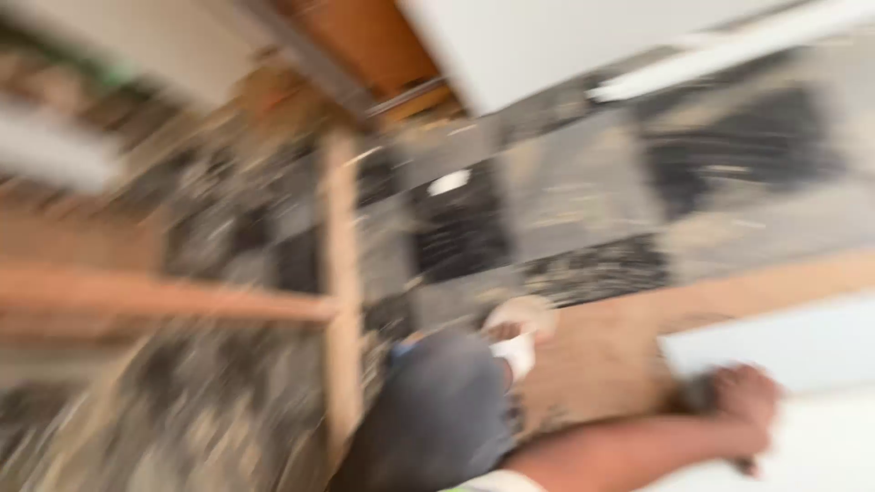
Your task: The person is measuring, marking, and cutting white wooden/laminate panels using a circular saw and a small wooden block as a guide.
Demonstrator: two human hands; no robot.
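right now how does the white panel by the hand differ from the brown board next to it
The white panel is pale and smooth; the brown board is tan, wood-coloured. The right hand rests at the panel's edge, beside the board. Both lie flat on the dark floor. Blur hides finer detail.

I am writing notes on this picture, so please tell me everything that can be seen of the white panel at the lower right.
The white panel is a flat, smooth, pale board, possibly painted or laminated; blur hides its surface detail. It lies at the lower right, beside a brown wooden board, and runs out of the picture at the right and bottom. The person's right hand rests at its left edge, fingers curled around something small and dark that cannot be made out.
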